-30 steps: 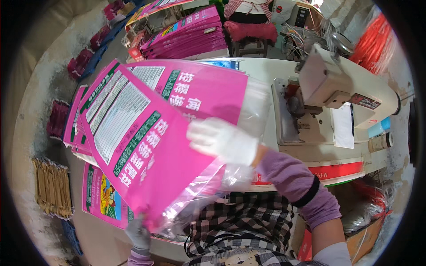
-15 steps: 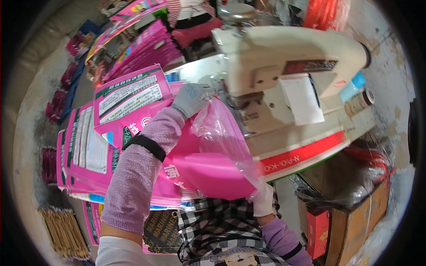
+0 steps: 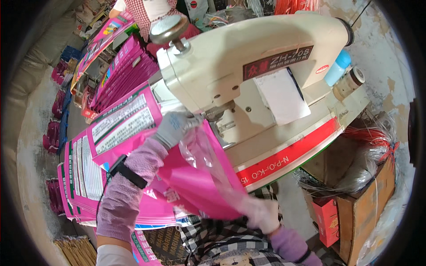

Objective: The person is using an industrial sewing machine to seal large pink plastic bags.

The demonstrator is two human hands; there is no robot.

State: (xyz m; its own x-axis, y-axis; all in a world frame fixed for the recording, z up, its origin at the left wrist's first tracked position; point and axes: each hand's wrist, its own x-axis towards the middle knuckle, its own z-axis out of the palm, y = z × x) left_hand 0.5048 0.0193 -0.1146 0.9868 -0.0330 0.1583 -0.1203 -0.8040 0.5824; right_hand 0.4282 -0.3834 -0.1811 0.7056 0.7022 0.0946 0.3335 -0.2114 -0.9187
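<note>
A pink woven bag (image 3: 195, 181) with a clear plastic liner (image 3: 195, 150) at its edge lies stretched in front of a cream sewing machine (image 3: 235, 66). My left hand (image 3: 175, 128), in a pale grey glove, is closed on the bag's upper edge right by the machine's needle area. My right hand (image 3: 264, 216), in a white glove and blurred by motion, is closed at the bag's near right corner, pulling the liner edge into a line between both hands. Its fingertips are partly hidden by the bag.
More printed pink bags (image 3: 86, 170) are stacked under my left forearm. Folded pink bags (image 3: 128, 71) stand at the far left, near another person (image 3: 144, 17). At right are a thread spool (image 3: 349, 83), a blue bottle (image 3: 338, 67) and a cardboard box (image 3: 366, 213) with clear strands.
The view has shifted, so the machine sits further left in the picture. My right hand has moved slightly down and right with the bag's corner; my left hand stays beside the needle area.
</note>
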